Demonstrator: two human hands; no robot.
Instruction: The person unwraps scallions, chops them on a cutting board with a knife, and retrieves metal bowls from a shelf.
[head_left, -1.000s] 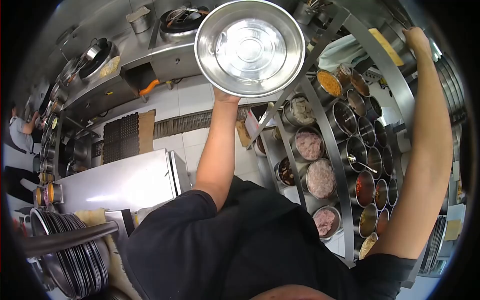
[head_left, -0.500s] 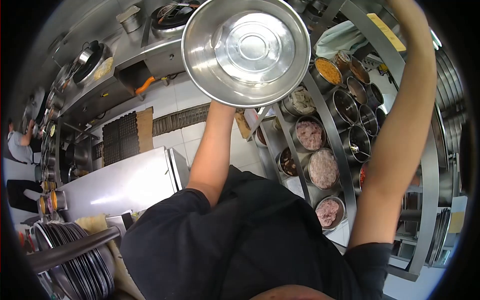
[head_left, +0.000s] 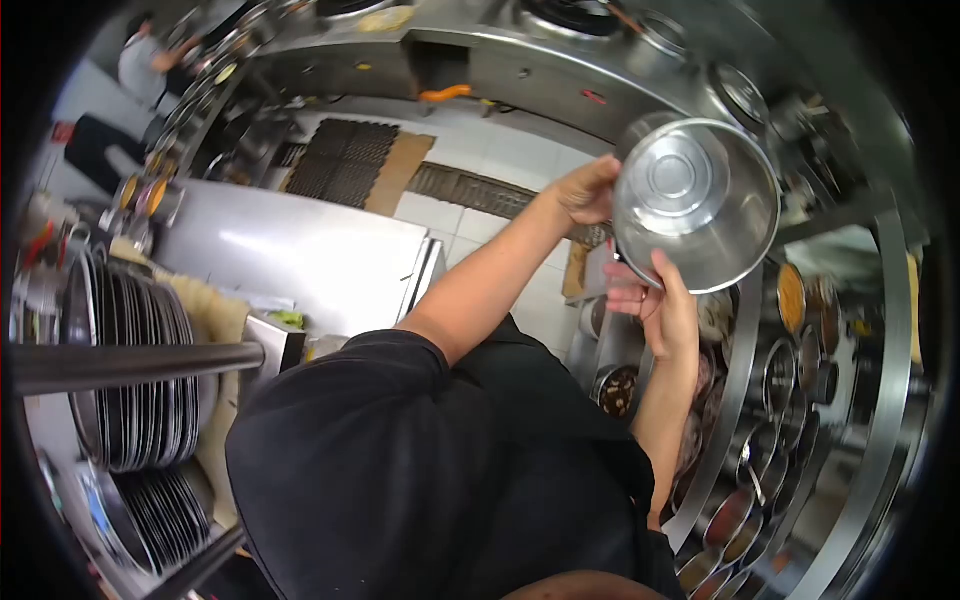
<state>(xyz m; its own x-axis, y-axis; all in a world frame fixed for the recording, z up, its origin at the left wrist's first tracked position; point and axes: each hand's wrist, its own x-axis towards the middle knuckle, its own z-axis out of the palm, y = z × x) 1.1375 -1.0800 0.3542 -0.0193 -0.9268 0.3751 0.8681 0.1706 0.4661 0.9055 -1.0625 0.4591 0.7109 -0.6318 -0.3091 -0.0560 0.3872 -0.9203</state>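
Observation:
A shiny stainless steel mixing bowl [head_left: 735, 225] is held out in front of me, tilted so that its inside and ringed base show. My left hand [head_left: 590, 190] grips its left side at the rim, its fingertips partly hidden. At the lower rim is my right hand [head_left: 662, 305], the thumb lapping over the edge and the fingers outside against the bowl. Below my right forearm, a pot with dark brown pieces [head_left: 617, 390] sits among the containers on the rack.
On my right a metal rack [head_left: 735, 385] carries several pots of food. A steel worktop [head_left: 290, 240] lies to the left, with stacked dark plates [head_left: 135, 360] nearer me. Stoves [head_left: 570, 20] line the back. A person in grey [head_left: 142, 70] stands far left.
My right hand has come down from the upper right onto the bowl's rim. The bowl has turned and now sits further right and lower in view; the view has swung too.

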